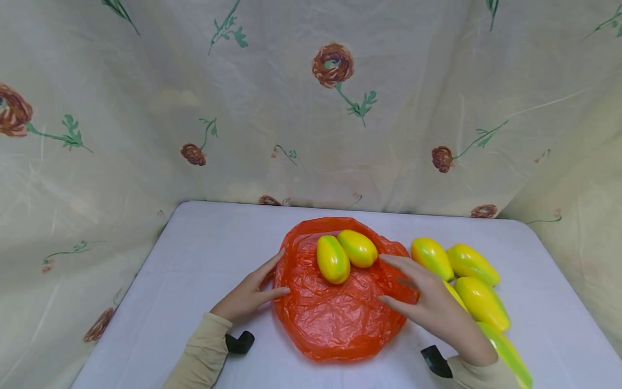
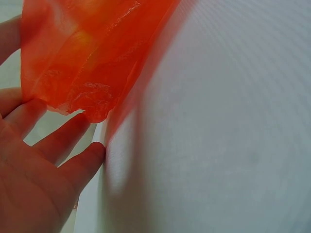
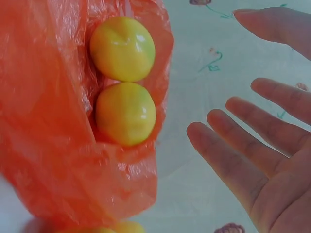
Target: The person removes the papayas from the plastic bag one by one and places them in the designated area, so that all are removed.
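A crumpled red plastic bag (image 1: 340,319) lies spread in a round shape on the table, its rim raised. Inside, toward its far side, two glossy yellow-green mangoes (image 1: 332,260) (image 3: 126,114) rest side by side. At the bag's left edge is my left hand (image 1: 248,296), fingers extended and touching the plastic; the left wrist view shows fingertips against the bag (image 2: 82,53). Over the bag's right side hovers my right hand (image 1: 434,302), its fingers spread and thumb apart, holding nothing. In the right wrist view a gap separates those fingers (image 3: 228,155) from the mangoes.
Several more yellow-green mangoes (image 1: 483,303) lie grouped on the table right of the bag, partly hidden by my right hand and forearm. A white cloth covers the table (image 1: 218,237). Behind it hangs a flowered curtain (image 1: 291,108).
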Demonstrator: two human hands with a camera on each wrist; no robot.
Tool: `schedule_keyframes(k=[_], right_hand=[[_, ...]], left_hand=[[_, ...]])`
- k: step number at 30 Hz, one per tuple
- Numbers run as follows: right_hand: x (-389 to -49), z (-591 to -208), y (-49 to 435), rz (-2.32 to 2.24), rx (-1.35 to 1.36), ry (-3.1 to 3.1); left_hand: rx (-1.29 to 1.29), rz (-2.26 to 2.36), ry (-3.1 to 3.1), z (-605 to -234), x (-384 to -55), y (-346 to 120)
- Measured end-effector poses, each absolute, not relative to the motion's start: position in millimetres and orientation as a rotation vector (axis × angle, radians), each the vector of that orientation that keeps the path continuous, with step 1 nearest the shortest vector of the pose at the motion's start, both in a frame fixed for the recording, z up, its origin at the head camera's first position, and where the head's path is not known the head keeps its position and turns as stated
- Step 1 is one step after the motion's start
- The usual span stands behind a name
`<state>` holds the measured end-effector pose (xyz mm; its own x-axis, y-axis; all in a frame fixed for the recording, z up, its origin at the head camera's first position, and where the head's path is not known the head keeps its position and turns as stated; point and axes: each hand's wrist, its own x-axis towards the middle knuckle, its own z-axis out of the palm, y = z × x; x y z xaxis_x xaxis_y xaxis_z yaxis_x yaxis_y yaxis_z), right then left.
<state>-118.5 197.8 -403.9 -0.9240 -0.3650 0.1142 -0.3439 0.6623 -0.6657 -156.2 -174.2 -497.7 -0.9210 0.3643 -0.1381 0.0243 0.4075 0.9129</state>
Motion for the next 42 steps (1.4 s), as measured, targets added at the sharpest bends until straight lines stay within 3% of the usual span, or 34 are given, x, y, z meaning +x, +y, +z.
schedule_keyframes(k=[23, 42], right_hand=[[-146.6, -421.7, 156.0, -1.113, -0.423, 2.806], [-168.1, -440.4, 133.2, -1.217, -0.452, 2.761]], left_hand=[[0.335, 1.512, 2.351, -496.3, -155.4, -174.8], [0.377, 1.503, 2.358, -496.7, -155.3, -176.9]])
